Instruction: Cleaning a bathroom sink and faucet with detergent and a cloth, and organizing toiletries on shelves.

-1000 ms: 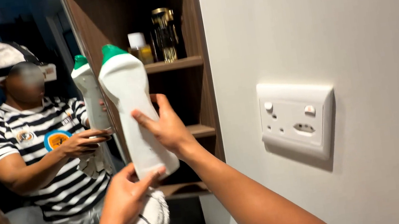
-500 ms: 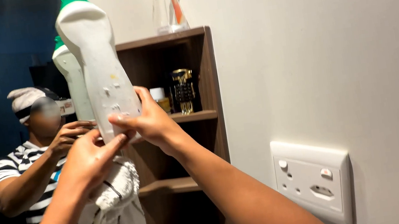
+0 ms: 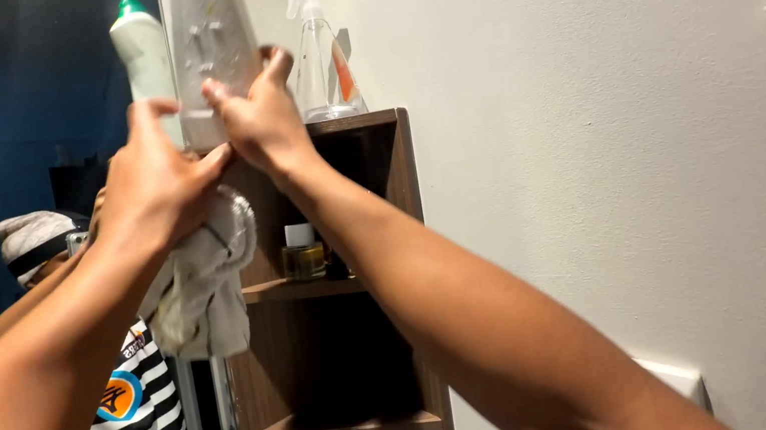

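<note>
Both hands raise a white cleaner bottle at the shelf unit's top edge, left of the spray bottle. Right hand grip clamps it; left hand pinches a cloth. The bottle's top is cut off.

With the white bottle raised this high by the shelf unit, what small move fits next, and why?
Probably ease the white bottle right onto the shelf top beside the clear spray bottle. Both the right hand and the left hand, which also has a cloth, already hold it at that height.
</note>
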